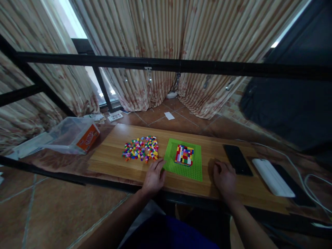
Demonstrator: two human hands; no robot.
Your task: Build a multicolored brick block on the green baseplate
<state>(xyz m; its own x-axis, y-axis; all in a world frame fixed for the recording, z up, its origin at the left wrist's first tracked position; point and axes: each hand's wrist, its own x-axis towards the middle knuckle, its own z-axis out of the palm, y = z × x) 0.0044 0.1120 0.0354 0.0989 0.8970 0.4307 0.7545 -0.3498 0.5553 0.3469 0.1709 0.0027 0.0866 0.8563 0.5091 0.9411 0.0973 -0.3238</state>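
A green studded baseplate (169, 162) lies on the wooden board, with a low block of coloured toy bricks (184, 155) built up in rows on it. My left hand (155, 177) rests at the baseplate's left front corner, fingers stretched forward and nothing seen in them. Just beyond those fingertips, many loose toy bricks (141, 149) are spread in a pile. To the right of the baseplate, my right hand (225, 178) lies on the board with its fingers curled in loosely. I see nothing held in it.
The wooden board (109, 152) lies on a low table. A clear plastic bin (70, 135) with an orange label stands at the left. On the right are a black phone (238, 159), a white flat device (272, 178) and white cables (302, 183). A dark metal rail (166, 64) crosses behind.
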